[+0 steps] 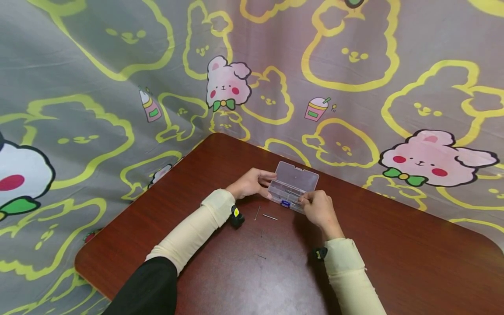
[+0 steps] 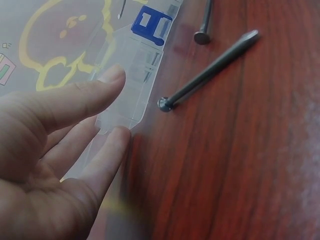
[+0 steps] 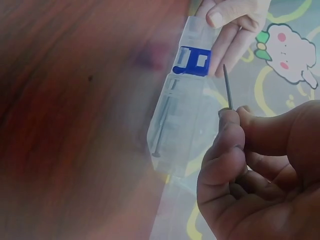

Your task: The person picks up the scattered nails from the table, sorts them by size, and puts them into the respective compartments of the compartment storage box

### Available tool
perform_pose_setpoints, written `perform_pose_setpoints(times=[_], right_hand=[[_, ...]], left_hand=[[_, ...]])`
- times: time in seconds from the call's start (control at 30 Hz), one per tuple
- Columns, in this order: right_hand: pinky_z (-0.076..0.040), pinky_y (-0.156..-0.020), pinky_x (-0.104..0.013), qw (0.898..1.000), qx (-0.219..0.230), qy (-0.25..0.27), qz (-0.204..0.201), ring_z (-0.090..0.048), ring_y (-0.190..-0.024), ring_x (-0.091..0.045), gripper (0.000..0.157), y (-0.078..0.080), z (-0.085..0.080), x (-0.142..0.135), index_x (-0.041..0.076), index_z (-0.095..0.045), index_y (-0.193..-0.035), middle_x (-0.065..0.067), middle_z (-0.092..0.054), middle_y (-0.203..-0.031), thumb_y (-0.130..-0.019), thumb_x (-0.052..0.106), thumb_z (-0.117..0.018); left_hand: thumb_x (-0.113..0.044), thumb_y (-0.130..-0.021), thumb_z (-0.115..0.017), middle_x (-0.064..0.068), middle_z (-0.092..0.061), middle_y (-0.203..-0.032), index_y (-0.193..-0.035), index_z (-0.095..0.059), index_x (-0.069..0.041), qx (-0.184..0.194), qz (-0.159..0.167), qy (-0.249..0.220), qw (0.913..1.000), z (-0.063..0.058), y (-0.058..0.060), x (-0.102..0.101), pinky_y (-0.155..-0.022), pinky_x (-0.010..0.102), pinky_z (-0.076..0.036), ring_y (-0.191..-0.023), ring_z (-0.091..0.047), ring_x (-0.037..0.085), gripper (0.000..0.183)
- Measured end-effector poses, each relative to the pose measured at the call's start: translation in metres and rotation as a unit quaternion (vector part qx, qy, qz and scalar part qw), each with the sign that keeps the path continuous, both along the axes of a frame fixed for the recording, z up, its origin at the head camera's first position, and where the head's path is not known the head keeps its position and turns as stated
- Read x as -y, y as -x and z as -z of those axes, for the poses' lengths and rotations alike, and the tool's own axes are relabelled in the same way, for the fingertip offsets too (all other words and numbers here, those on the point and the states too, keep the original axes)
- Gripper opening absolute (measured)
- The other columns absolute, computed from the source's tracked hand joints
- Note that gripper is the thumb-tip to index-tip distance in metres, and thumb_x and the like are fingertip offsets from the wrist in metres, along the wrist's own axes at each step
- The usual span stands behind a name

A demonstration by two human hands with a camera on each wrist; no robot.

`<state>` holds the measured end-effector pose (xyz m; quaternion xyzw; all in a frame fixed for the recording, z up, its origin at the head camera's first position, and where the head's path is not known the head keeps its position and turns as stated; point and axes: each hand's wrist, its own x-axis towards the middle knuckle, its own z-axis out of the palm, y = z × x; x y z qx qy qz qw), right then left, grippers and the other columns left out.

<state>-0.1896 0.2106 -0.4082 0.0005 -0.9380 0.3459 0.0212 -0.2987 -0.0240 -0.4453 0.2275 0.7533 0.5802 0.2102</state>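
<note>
A thin, dark grey metal nail (image 3: pixel 229 90) is pinched between the thumb and index finger of my right hand (image 1: pixel 320 212), its pointed end sticking out past my fingertips. My other right fingers are curled in toward the palm. The nail is over the front right part of a clear plastic compartment box (image 1: pixel 277 198); I can't tell whether it touches anything inside.

The box's clear hinged lid (image 1: pixel 296 177) leans up and back at the far side, and a blue plastic latch (image 1: pixel 285 203) sits at the front. Through the wall I can see a long slim nail (image 3: pixel 162 120) lying in the box. My left hand (image 1: pixel 252 183) holds the left end, its thumb apart from the fingers and both bent about that end.

On the table just in front of the box lie two loose grey metal nails: a slender one (image 1: pixel 257 213) and, beside it, a thicker one with a round head (image 1: pixel 270 217). Nearer to me there is a small, thin dark nail (image 1: pixel 261 257).

All this rests on a dark reddish-brown wooden table (image 1: pixel 232 284). Behind it hangs a grey curtain (image 1: pixel 275 48) with yellow outlines and pink rabbit faces. Cream cuffs (image 1: pixel 346 258) cover my forearms.
</note>
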Motion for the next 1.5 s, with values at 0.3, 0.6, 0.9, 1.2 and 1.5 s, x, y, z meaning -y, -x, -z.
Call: perform_pose_setpoints(times=[0.3,0.6,0.9,1.2,1.5], right_hand=[[-0.046,-0.066,-0.035,1.000,-0.006,-0.016,0.014,-0.057,-0.076,-0.024,0.020,0.006,0.005,-0.004,0.003,-0.077,-0.082,-0.007,-0.070,-0.085,-0.094,0.008,-0.062],[-0.043,-0.061,-0.033,1.000,0.002,-0.020,0.020,-0.053,-0.069,-0.022,0.026,0.010,0.007,-0.005,0.004,-0.071,-0.072,-0.002,-0.061,-0.072,-0.096,0.012,-0.063],[-0.042,-0.061,-0.033,0.999,-0.001,-0.030,0.018,-0.053,-0.067,-0.022,0.031,0.010,0.007,-0.006,0.005,-0.068,-0.067,-0.003,-0.059,-0.069,-0.096,0.013,-0.064],[-0.052,-0.075,-0.046,0.998,-0.019,-0.052,0.011,-0.060,-0.079,-0.028,0.019,0.011,0.010,-0.003,0.004,-0.077,-0.079,-0.008,-0.070,-0.083,-0.091,0.006,-0.063],[-0.050,-0.071,-0.041,0.999,-0.009,-0.047,0.011,-0.058,-0.077,-0.026,0.018,0.012,0.010,-0.002,0.004,-0.078,-0.079,-0.006,-0.070,-0.083,-0.091,0.007,-0.065]], left_hand=[[0.008,-0.072,-0.087,0.010,-0.058,-0.142,-0.144,-0.055,-0.004,0.003,0.000,-0.004,1.0000,0.001,0.001,0.000,-0.088,0.033,-0.056,-0.124,-0.057,0.029,0.080],[0.009,-0.072,-0.086,0.011,-0.058,-0.142,-0.144,-0.055,-0.004,-0.001,0.002,0.000,1.0000,0.002,0.001,-0.001,-0.088,0.032,-0.057,-0.123,-0.059,0.028,0.080],[0.009,-0.072,-0.086,0.010,-0.058,-0.141,-0.145,-0.055,-0.004,-0.007,0.002,0.004,1.0000,0.001,0.001,0.000,-0.087,0.032,-0.057,-0.121,-0.060,0.027,0.081],[0.008,-0.072,-0.087,0.009,-0.058,-0.141,-0.145,-0.055,-0.005,-0.002,0.001,0.009,1.0000,-0.001,0.000,0.001,-0.087,0.032,-0.057,-0.122,-0.059,0.027,0.080],[0.009,-0.073,-0.086,0.010,-0.058,-0.142,-0.145,-0.054,-0.005,0.002,0.002,0.000,1.0000,0.000,-0.001,0.001,-0.087,0.033,-0.057,-0.122,-0.059,0.028,0.080]])
